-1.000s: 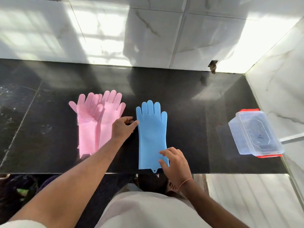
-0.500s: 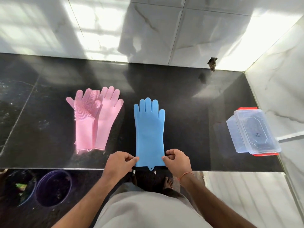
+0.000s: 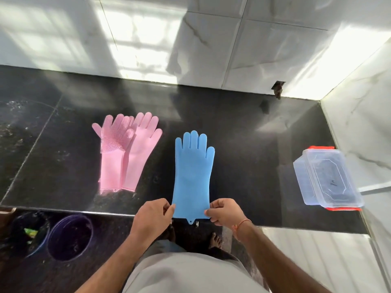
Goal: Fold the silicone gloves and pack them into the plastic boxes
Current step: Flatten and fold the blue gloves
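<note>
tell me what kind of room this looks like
Probably a home kitchen or utility area: a polished black stone counter runs along white marble-look wall tiles, with buckets on the floor beneath its edge.

Head-worn view, steeply down onto countertop.

Two buckets stand below the black counter.

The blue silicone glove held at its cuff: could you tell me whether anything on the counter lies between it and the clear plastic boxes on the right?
Nothing visible does. The blue silicone glove and the clear plastic boxes with red clips are separated only by bare black stone counter. The pink silicone gloves lie on the opposite side.
</note>
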Demonstrator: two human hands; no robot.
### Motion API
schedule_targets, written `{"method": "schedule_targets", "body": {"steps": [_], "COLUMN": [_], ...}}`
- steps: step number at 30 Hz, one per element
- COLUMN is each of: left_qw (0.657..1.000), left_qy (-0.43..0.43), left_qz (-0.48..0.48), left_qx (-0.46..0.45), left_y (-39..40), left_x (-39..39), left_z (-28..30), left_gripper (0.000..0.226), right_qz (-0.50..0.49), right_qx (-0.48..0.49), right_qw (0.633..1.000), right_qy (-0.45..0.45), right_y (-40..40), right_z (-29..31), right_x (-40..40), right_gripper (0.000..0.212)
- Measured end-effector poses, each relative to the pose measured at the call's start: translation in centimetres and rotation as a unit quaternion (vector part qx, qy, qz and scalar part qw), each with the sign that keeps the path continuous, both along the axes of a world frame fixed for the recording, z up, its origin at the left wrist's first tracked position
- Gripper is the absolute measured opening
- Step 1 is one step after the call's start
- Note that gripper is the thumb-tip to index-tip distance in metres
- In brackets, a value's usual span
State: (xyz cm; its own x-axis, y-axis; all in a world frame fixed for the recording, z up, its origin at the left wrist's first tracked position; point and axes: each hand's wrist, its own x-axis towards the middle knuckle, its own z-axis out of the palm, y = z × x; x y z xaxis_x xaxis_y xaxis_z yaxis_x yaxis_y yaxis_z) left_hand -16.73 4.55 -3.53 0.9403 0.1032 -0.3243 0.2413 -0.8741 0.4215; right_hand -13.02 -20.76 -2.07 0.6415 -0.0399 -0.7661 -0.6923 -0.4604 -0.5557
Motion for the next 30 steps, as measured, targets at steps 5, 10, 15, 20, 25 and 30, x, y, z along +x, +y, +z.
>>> {"method": "schedule_targets", "body": {"steps": [5, 10, 15, 20, 25, 30], "left_qw": [0.997, 1.0, 0.978, 0.959, 0.963, 0.955], "left_qy": [-0.008, -0.011, -0.106, -0.2, -0.223, -0.234], "left_qz": [0.036, -0.027, -0.154, -0.184, -0.148, -0.182], "left_qx": [-0.064, -0.012, 0.095, 0.079, -0.028, -0.026], "left_y": [-0.2, 0.2, -0.3, -1.1, -1.3, -0.5], "left_x": [-0.7, -1.8, -3.6, -2.6, -2.2, -1.6], "left_z": [0.4, -0.4, -1.7, -2.1, -1.8, -1.6], "left_gripper": [0.011, 0.016, 0.036, 0.058, 0.038, 0.025], "right_qz": [-0.059, -0.081, -0.073, -0.036, -0.008, 0.038], "right_qx": [0.079, 0.081, 0.085, 0.082, 0.085, 0.069], "right_qw": [0.995, 0.993, 0.994, 0.995, 0.992, 0.987], "right_qy": [0.029, 0.005, -0.006, -0.032, -0.095, -0.142], "right_y": [0.1, -0.4, -0.7, -1.2, -1.9, -2.7], "right_z": [1.0, 1.0, 0.5, 0.4, 0.2, -0.2], "right_x": [-0.3, -1.2, -1.6, -1.8, -2.3, -3.0], "right_gripper": [0.032, 0.053, 0.056, 0.057, 0.039, 0.023]}}
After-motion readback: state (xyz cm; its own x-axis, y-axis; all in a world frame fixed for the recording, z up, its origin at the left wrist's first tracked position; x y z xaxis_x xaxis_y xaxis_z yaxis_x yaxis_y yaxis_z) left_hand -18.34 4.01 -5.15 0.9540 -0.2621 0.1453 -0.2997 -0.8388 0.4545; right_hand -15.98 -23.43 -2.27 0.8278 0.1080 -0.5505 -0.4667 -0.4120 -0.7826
